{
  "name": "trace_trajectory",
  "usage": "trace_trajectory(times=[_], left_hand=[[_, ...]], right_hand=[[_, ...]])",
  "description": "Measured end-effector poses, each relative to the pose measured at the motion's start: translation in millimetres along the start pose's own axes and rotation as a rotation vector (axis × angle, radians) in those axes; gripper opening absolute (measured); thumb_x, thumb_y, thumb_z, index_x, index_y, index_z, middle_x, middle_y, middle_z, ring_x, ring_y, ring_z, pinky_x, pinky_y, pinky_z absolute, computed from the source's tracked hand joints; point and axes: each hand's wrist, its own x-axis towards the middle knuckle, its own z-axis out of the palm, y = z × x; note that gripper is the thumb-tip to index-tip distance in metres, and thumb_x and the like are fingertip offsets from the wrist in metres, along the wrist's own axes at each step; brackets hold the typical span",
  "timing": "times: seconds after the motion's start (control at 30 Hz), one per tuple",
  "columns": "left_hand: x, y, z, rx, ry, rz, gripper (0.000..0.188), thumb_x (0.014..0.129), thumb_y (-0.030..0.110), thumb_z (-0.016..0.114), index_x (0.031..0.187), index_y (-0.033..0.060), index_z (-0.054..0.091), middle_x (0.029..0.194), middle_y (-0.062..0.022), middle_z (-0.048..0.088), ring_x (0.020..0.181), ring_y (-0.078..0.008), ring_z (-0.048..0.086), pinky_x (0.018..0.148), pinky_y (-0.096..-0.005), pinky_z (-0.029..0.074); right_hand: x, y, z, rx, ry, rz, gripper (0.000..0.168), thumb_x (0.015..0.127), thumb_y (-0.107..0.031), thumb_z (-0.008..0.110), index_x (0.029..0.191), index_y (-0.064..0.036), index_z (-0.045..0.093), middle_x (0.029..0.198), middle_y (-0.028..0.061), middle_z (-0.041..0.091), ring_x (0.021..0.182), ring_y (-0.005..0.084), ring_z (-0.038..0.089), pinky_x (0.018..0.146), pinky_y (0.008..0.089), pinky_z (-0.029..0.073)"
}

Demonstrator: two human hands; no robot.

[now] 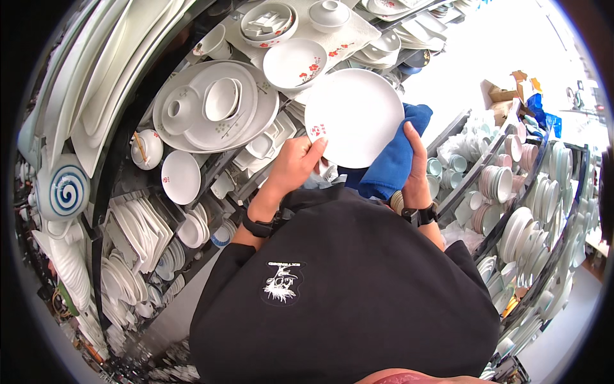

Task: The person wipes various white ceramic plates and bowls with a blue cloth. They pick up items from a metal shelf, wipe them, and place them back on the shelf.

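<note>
A round white plate [355, 115] with a small red mark near its rim is held up before my chest. My left hand [296, 162] grips its lower left edge, thumb on the upper face. In my right hand [416, 161] is a folded blue cloth [391, 161], which lies against the plate's right edge. Just beyond the plate, a white bowl with red flowers [295, 63] stands on the shelf. Left of it sits a large oval platter [165, 108] bearing smaller dishes and cups.
Shelves of stacked white dishes [139, 230] run down the left side. On the right, racks hold pinkish bowls [496, 185] and more plates [518, 235]. A small oval plate [181, 177] and a lidded teapot [147, 150] stand near my left arm. Cardboard [503, 96] lies at the far right.
</note>
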Motion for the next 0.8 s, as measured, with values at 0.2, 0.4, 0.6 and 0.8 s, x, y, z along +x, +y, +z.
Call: trace_trajectory(times=[0.2,0.4,0.6,0.8], left_hand=[[11,-30,-3,-0.232,0.140,0.058,0.029,0.110,0.023,0.051,0.106,-0.0025,0.063,0.085,-0.0033,0.068,0.070,-0.0090,0.054,0.061,-0.0312,0.045],[18,-2,5,-0.797,0.192,0.072,0.041,0.111,0.020,0.050,0.144,-0.0042,0.048,0.134,-0.0147,0.064,0.116,-0.0204,0.066,0.098,-0.0326,0.055],[29,-15,1,-0.711,0.247,0.056,0.036,0.110,0.019,0.051,0.137,-0.0049,0.056,0.127,-0.0143,0.069,0.112,-0.0204,0.068,0.097,-0.0343,0.055],[55,-10,25,-0.396,0.176,0.064,0.032,0.107,0.020,0.060,0.124,-0.0053,0.068,0.108,-0.0082,0.075,0.098,-0.0119,0.066,0.089,-0.0270,0.053]], right_hand=[[-14,26,16,-0.387,0.190,-0.224,0.045,0.095,-0.015,0.072,0.133,0.002,0.056,0.116,0.0102,0.068,0.102,0.0210,0.069,0.090,0.0354,0.058],[-18,40,14,-0.403,0.169,-0.156,0.050,0.099,-0.027,0.071,0.138,-0.001,0.054,0.123,0.0091,0.065,0.108,0.0188,0.066,0.093,0.0338,0.056],[2,-19,0,-0.397,0.056,-0.339,0.110,0.081,-0.088,0.047,0.148,-0.001,0.044,0.139,0.0127,0.060,0.127,0.0263,0.061,0.111,0.0455,0.050],[35,-73,-6,-0.942,-0.143,-0.069,0.075,0.086,-0.014,0.083,0.148,0.000,0.044,0.131,0.0073,0.062,0.120,0.0175,0.060,0.106,0.0365,0.048]])
